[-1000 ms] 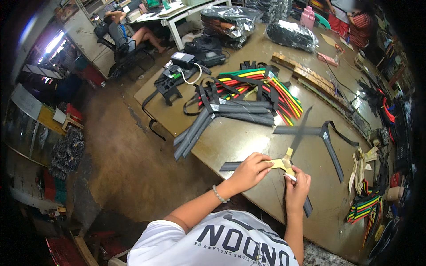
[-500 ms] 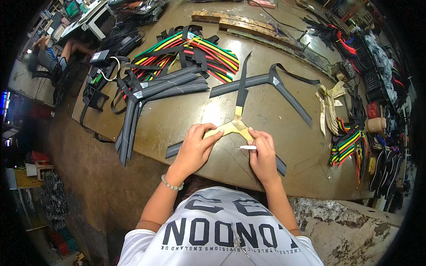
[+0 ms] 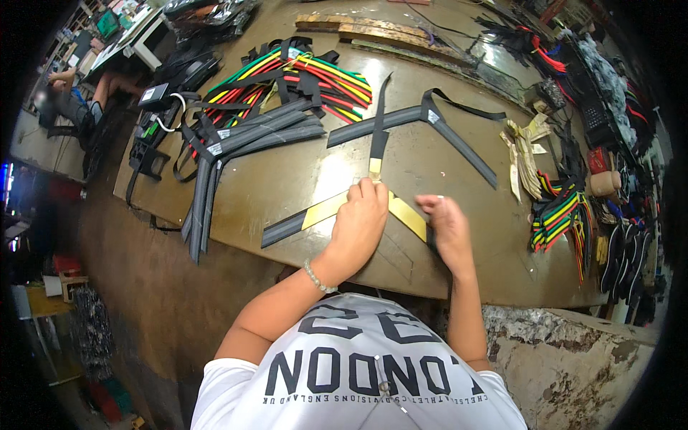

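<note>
A black-and-grey Y-shaped webbing strap (image 3: 283,228) lies at the table's near side, with a yellow Y-shaped piece (image 3: 408,218) over its middle. My left hand (image 3: 360,226) is closed over the centre of the yellow piece, fingertips gathered at the joint and hiding it. Beyond my fingers, the strap's narrow black tail (image 3: 380,129) runs away from me. My right hand (image 3: 450,233) is lifted beside the strap's right arm, fingers curled and slightly blurred. A small white tip shows at its fingers, from the white pen; the rest is hidden.
Similar straps (image 3: 272,129) are stacked at left, and another strap (image 3: 408,116) lies beyond my hands. Striped webbing bundles (image 3: 330,82) lie behind the stack, with more (image 3: 557,218) at right. Pale strips (image 3: 527,154) lie near the right edge. A long wooden bar (image 3: 387,36) crosses the back.
My left hand has moved right, from the yellow piece's left arm onto its centre. My right hand has left the yellow piece and moved right. The view has shifted slightly.
</note>
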A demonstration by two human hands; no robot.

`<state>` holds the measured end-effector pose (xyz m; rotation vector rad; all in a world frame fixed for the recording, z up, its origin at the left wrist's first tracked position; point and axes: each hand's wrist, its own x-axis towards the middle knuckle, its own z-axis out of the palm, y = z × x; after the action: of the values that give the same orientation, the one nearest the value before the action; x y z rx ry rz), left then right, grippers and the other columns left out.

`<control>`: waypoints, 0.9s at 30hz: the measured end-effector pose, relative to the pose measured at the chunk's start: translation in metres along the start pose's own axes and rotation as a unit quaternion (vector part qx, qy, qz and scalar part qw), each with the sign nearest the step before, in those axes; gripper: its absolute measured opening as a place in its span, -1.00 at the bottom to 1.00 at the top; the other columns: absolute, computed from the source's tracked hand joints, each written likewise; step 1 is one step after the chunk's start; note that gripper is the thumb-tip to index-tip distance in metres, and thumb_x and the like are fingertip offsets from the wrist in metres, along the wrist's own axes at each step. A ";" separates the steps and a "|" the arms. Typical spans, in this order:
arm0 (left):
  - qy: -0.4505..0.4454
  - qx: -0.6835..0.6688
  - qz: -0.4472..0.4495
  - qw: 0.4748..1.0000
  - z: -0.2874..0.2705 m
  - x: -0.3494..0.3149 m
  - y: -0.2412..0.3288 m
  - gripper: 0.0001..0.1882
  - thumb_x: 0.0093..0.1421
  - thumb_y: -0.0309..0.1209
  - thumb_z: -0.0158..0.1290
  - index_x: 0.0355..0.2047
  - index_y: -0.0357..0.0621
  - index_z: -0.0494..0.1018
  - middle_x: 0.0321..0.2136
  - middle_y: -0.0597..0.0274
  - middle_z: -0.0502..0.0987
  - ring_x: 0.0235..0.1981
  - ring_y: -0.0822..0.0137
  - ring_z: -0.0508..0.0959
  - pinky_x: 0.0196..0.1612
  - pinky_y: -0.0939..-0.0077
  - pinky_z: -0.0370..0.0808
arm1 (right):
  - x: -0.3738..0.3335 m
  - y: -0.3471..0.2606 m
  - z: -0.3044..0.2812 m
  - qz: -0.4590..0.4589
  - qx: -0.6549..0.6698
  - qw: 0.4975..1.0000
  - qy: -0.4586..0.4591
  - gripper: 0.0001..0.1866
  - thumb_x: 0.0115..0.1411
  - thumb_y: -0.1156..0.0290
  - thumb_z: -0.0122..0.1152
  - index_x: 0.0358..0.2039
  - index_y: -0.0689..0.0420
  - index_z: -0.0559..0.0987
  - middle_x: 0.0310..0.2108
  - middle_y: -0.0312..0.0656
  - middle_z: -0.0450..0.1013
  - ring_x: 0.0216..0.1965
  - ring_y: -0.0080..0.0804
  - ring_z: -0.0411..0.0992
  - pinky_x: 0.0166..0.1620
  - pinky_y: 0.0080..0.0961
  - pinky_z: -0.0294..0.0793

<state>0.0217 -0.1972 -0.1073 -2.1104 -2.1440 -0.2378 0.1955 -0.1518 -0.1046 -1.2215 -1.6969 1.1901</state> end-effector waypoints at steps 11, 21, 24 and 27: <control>-0.018 0.118 -0.034 0.992 0.016 -0.003 0.035 -0.08 0.08 0.25 -0.06 0.18 -0.34 0.32 0.25 -0.10 0.22 -0.22 0.08 0.40 -0.09 0.25 0.51 | -0.048 -0.001 0.003 -0.075 -0.229 0.960 0.142 -0.87 0.20 0.48 0.20 -0.26 0.24 0.60 -0.39 -0.09 0.44 -0.39 -0.19 0.47 -0.31 -0.38 0.48; -0.062 0.137 -0.058 0.987 0.010 0.007 0.041 0.07 -0.07 0.37 -0.01 0.16 -0.37 0.34 0.23 -0.16 0.23 -0.26 0.05 0.37 -0.14 0.21 0.49 | -0.066 -0.014 0.007 -0.159 -0.381 0.909 0.065 -0.86 0.17 0.59 0.09 -0.26 0.24 0.57 -0.39 -0.02 0.38 -0.34 -0.07 0.42 -0.27 -0.26 0.44; -0.058 0.138 -0.053 0.987 0.013 0.008 0.040 0.09 -0.10 0.40 -0.01 0.17 -0.36 0.34 0.22 -0.16 0.24 -0.27 0.06 0.37 -0.21 0.25 0.50 | -0.059 -0.025 -0.010 -0.011 -0.299 0.954 0.006 -0.84 0.18 0.57 0.10 -0.23 0.26 0.58 -0.38 0.00 0.40 -0.32 -0.07 0.41 -0.21 -0.23 0.43; -0.054 0.145 -0.050 0.987 0.012 0.008 0.039 0.13 -0.12 0.43 -0.02 0.18 -0.35 0.32 0.21 -0.14 0.25 -0.29 0.07 0.37 -0.27 0.31 0.51 | -0.006 -0.027 -0.008 -0.064 -0.187 0.980 0.029 -0.81 0.18 0.54 0.14 -0.20 0.26 0.60 -0.34 0.00 0.43 -0.29 -0.08 0.42 -0.18 -0.23 0.42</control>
<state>0.0604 -0.1864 -0.1168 -1.8938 -2.1893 0.1752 0.1966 -0.1593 -0.0766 -1.3259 -1.9820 0.7718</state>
